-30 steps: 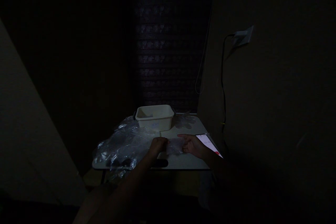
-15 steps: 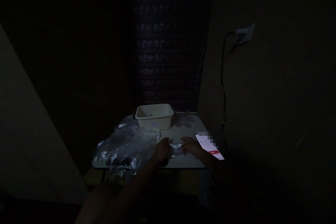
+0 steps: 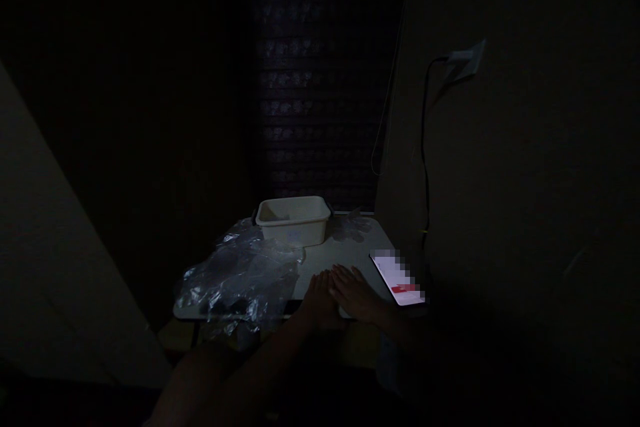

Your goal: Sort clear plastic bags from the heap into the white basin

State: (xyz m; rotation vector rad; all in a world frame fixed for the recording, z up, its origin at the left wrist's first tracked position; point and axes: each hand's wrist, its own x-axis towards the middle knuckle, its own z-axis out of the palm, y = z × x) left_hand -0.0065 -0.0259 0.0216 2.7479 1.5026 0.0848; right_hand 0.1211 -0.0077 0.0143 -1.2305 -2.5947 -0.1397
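Observation:
In the dim head view, my left hand lies palm down near the front edge of the white table. My right hand rests flat right beside it, its fingers stretched out and touching or overlapping the left fingers. Both hands are open. Whatever lies under the palms is hidden. To the left of my left hand spreads a crumpled sheet of clear plastic bags. A lit phone lies to the right of my right hand.
A cream-coloured tub with dark handles stands at the back of the table. Right of it lies a clear plastic glove. A dark flat object sits by the front edge. A black cable hangs from a wall socket.
My hands have come together from either side of a small clear plastic packet and flattened over its place. The packet no longer shows.

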